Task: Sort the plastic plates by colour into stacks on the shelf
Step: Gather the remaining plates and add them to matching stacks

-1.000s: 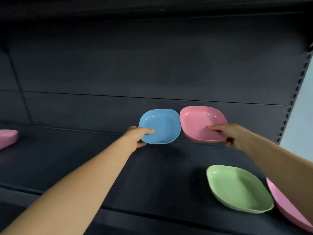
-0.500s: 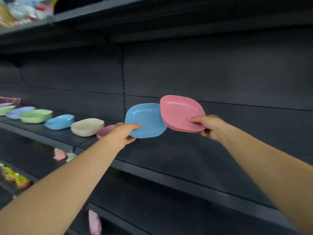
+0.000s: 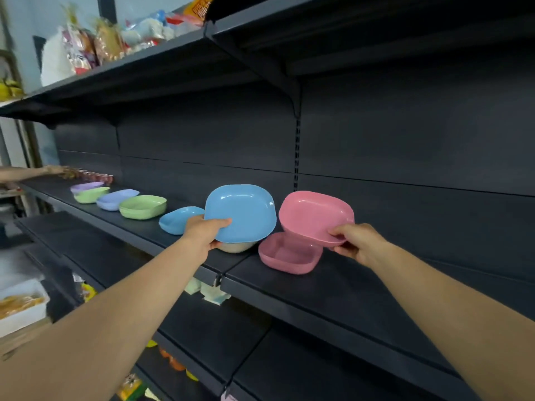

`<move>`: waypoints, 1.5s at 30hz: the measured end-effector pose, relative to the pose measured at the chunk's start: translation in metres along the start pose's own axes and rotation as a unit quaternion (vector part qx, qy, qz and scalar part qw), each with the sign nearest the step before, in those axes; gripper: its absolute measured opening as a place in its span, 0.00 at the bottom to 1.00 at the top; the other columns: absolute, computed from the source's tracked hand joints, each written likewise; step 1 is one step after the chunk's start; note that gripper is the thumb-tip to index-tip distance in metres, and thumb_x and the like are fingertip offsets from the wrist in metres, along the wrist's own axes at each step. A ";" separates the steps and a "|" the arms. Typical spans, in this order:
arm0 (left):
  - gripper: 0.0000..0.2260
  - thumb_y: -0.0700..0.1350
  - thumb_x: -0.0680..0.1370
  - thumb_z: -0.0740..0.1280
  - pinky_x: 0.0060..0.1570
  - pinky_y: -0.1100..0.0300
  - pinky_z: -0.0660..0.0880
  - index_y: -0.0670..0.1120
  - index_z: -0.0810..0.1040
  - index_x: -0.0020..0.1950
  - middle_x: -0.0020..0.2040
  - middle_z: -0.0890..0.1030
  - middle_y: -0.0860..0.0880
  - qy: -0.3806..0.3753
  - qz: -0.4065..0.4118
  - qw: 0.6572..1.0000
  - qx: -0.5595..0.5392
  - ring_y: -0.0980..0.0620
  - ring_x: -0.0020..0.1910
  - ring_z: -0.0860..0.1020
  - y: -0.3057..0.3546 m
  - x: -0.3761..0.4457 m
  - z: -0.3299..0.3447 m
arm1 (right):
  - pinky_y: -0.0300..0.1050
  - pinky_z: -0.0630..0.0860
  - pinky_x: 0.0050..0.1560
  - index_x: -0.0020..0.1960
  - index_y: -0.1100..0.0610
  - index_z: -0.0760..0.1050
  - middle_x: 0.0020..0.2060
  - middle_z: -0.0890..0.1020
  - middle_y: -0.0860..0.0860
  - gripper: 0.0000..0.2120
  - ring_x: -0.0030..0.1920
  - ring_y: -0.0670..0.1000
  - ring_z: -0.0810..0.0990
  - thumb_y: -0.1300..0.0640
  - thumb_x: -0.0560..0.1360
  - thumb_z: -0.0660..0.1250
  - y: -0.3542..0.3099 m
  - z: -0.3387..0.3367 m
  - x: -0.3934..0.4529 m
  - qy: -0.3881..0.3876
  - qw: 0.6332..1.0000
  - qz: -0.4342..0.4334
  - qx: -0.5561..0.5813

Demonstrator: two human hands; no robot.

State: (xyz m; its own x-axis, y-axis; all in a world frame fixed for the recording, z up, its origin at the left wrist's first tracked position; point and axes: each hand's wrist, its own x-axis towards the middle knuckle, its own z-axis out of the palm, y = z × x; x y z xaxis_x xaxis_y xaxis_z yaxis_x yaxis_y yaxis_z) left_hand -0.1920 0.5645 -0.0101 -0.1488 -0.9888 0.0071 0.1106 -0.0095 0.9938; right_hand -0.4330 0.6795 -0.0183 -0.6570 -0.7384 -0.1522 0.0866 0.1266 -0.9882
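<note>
Blue plate (image 3: 241, 212), plastic, square with rounded corners: held tilted above the dark shelf (image 3: 333, 287) by the left hand (image 3: 207, 231), thumb on the inner face at the near edge, fingers curled beneath. It hangs over a cream plate (image 3: 236, 246), of which only a lower sliver shows. Pink plate (image 3: 315, 217), same shape: pinched at its near right rim by the right hand (image 3: 357, 241), raised and tilted, just above and behind a second pink plate (image 3: 289, 253) that lies flat on the shelf close to the front edge; whether the two pink plates touch cannot be told. Both hands are thus clamped on plates, well apart from each other, with the two held plates side by side. Further items along the shelf toward its left end, in order from the left hand: one blue plate on the shelf (image 3: 179, 219), just beside the wrist; a green stack (image 3: 143, 207); a lilac plate (image 3: 117, 198); a second green plate (image 3: 92, 194); a purple plate (image 3: 86, 186). At the far left end, another person's hand (image 3: 53, 170) reaches to the shelf. Upper shelf (image 3: 162, 56) carries packaged goods (image 3: 95, 44), blurred.
</note>
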 end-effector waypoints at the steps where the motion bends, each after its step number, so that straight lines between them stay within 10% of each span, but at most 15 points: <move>1: 0.12 0.37 0.75 0.69 0.34 0.61 0.72 0.43 0.71 0.56 0.53 0.75 0.46 0.003 -0.002 1.000 0.000 0.48 0.50 0.74 -0.002 0.013 -0.003 | 0.38 0.76 0.22 0.59 0.66 0.73 0.48 0.79 0.59 0.15 0.40 0.53 0.80 0.66 0.73 0.69 0.008 0.009 0.010 -0.007 1.000 0.014 0.013; 14: 0.07 0.39 0.74 0.71 0.36 0.60 0.74 0.47 0.73 0.43 0.44 0.77 0.49 -0.075 -0.014 0.996 0.054 0.51 0.44 0.76 -0.021 0.121 0.010 | 0.39 0.73 0.25 0.46 0.64 0.77 0.31 0.77 0.55 0.31 0.24 0.50 0.76 0.34 0.68 0.68 0.043 0.031 0.057 -0.023 0.954 0.003 -0.300; 20: 0.08 0.39 0.74 0.71 0.38 0.59 0.76 0.45 0.77 0.50 0.48 0.81 0.48 -0.146 -0.022 0.987 0.064 0.50 0.46 0.79 -0.027 0.138 0.015 | 0.42 0.69 0.33 0.38 0.56 0.71 0.34 0.78 0.49 0.33 0.35 0.48 0.77 0.24 0.64 0.60 0.019 0.048 0.051 0.092 0.827 -0.110 -0.543; 26: 0.13 0.44 0.72 0.73 0.47 0.56 0.78 0.47 0.79 0.56 0.52 0.83 0.49 -0.187 0.024 0.976 0.108 0.49 0.52 0.80 -0.024 0.167 -0.009 | 0.46 0.79 0.51 0.49 0.55 0.77 0.45 0.82 0.53 0.20 0.47 0.51 0.82 0.40 0.68 0.70 -0.008 0.108 0.055 -0.050 0.963 -0.175 -0.200; 32: 0.09 0.43 0.72 0.73 0.44 0.59 0.77 0.48 0.80 0.51 0.48 0.83 0.51 -0.182 0.058 0.974 0.121 0.52 0.48 0.81 -0.017 0.217 -0.061 | 0.46 0.80 0.51 0.56 0.61 0.74 0.50 0.83 0.56 0.12 0.51 0.53 0.83 0.61 0.73 0.70 -0.005 0.233 0.084 -0.082 0.984 -0.158 0.033; 45: 0.15 0.48 0.68 0.74 0.43 0.57 0.74 0.45 0.74 0.49 0.52 0.78 0.48 -0.158 0.060 0.933 0.319 0.49 0.48 0.78 -0.051 0.397 -0.152 | 0.45 0.75 0.52 0.50 0.57 0.76 0.46 0.74 0.48 0.10 0.52 0.54 0.76 0.65 0.72 0.61 0.031 0.436 0.178 0.108 0.958 -0.176 -0.197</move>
State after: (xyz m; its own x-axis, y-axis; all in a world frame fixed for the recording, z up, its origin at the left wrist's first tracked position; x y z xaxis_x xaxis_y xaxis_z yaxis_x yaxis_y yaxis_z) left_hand -0.1071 0.1502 -0.0750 -0.4667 -0.8828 0.0543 -0.4464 0.2880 0.8472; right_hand -0.2203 0.2629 -0.0840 -0.7372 -0.6317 0.2397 -0.4305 0.1657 -0.8872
